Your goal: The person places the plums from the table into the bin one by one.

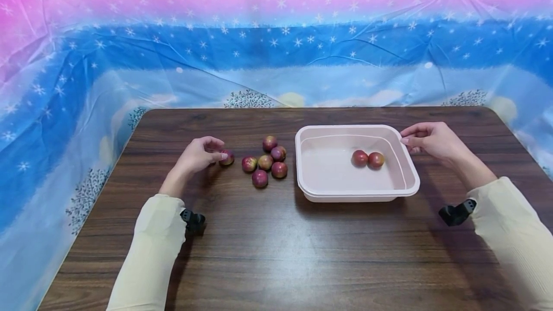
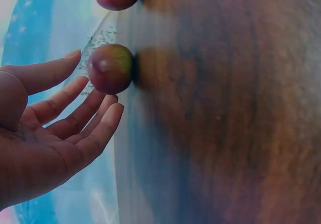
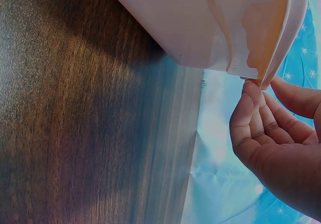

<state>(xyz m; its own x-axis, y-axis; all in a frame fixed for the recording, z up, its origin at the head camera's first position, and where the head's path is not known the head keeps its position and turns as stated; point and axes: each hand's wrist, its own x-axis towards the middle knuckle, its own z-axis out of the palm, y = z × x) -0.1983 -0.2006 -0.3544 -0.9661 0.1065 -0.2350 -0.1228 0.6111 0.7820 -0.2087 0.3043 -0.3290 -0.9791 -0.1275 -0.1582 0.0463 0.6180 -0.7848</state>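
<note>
I observe the left hand point(image 1: 198, 156) spread beside one plum point(image 1: 227, 158), six others point(image 1: 265, 161) at three o'clock; the right hand point(image 1: 435, 141) pinches the tub rim point(image 1: 408, 161) at two o'clock.

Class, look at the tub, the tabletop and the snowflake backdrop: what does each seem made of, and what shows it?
Tub: probably plastic, satin; smooth walls and a moulded rim suggest it.
Tabletop: wood or wood-look laminate, semi-gloss; grain and soft reflection fit either.
Snowflake backdrop: likely printed fabric, faint sheen; it creases and drapes.
</note>
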